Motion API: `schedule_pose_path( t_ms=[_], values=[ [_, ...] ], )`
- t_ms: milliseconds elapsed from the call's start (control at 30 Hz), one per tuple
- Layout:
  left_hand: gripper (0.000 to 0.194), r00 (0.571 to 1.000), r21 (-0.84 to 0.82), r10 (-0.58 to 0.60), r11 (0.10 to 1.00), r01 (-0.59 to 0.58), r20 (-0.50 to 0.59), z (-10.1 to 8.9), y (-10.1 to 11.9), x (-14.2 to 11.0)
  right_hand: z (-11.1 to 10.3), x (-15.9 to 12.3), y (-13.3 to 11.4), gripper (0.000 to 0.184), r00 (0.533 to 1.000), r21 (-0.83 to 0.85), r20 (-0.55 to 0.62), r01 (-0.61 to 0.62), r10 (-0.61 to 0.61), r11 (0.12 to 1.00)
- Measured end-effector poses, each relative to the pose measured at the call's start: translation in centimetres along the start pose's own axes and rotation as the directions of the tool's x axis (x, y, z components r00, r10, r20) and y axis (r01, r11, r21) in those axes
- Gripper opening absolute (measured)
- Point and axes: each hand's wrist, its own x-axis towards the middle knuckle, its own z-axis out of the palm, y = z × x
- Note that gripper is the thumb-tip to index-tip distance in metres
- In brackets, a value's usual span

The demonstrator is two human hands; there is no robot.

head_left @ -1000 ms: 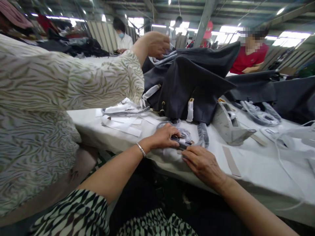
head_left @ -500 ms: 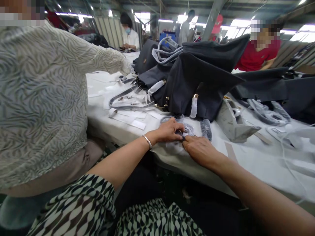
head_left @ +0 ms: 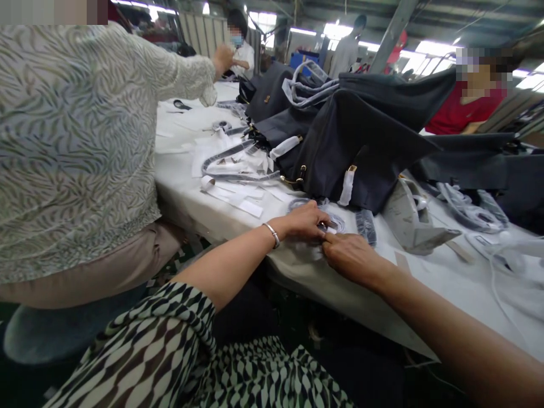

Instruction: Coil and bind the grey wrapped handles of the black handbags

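At the table's near edge, my left hand, with a bracelet on its wrist, has its fingers bent in a pinch on a plastic-wrapped bag strap. My right hand pinches at the same spot from the right, its fingertips almost touching the left thumb. The small piece between the fingertips is mostly hidden. Beside the hands lies another dark wrapped strap piece. Just behind them stands a large black bag with gold fittings and a wrapped tab.
A pale cloth covers the table. White paper strips and a looped strap lie to the left. A grey angular holder and wrapped straps lie to the right. A co-worker in a patterned top is close on my left.
The view has shifted, so the scene sits further right. The co-worker on the left has raised a hand off the table. My hands stay together at the strap.
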Motion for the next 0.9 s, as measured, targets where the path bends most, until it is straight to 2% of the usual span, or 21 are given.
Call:
schedule_pose_path(
  t_ms=[167,300,400,500,600,667,767,900],
  values=[
    [0.039,1.0,-0.016,-0.01,1.0,0.01,-0.004,-0.4,0.3,-0.3,1.2,-1.2,0.1,0.024,0.993,0.11,-0.088,-0.069,0.079,0.992],
    [0.034,1.0,-0.035,-0.009,0.999,0.008,-0.012,-0.5,0.4,-0.5,1.8,-1.1,1.2,0.026,0.989,0.273,-0.097,-0.079,0.109,0.959],
    [0.03,1.0,-0.036,0.002,0.999,-0.003,-0.03,-0.2,0.3,-0.5,2.4,-1.0,1.7,0.022,0.972,0.347,-0.179,-0.084,0.154,0.934],
    [0.032,0.998,-0.042,-0.024,0.999,0.021,-0.064,0.3,0.2,-0.4,3.3,-1.4,1.1,0.023,0.923,0.254,-0.35,-0.074,0.162,0.964],
    [0.036,0.992,-0.058,-0.078,0.996,0.073,-0.094,0.7,0.2,-0.4,4.3,-1.7,-0.1,0.024,0.836,0.195,-0.534,-0.023,0.126,0.981],
    [0.039,0.994,-0.083,-0.071,0.995,0.064,-0.087,0.8,0.2,-0.6,5.0,-1.6,-0.6,0.023,0.784,0.232,-0.6,-0.019,0.158,0.973],
    [0.037,0.996,-0.128,-0.025,0.992,0.014,-0.082,0.9,0.0,-0.7,5.6,-1.2,-0.9,0.022,0.742,0.348,-0.602,-0.09,0.296,0.933],
    [0.034,0.996,-0.167,-0.041,0.986,0.026,-0.085,0.6,-0.1,-0.8,6.0,-0.5,-0.7,0.021,0.707,0.521,-0.522,-0.178,0.477,0.835]
  ],
)
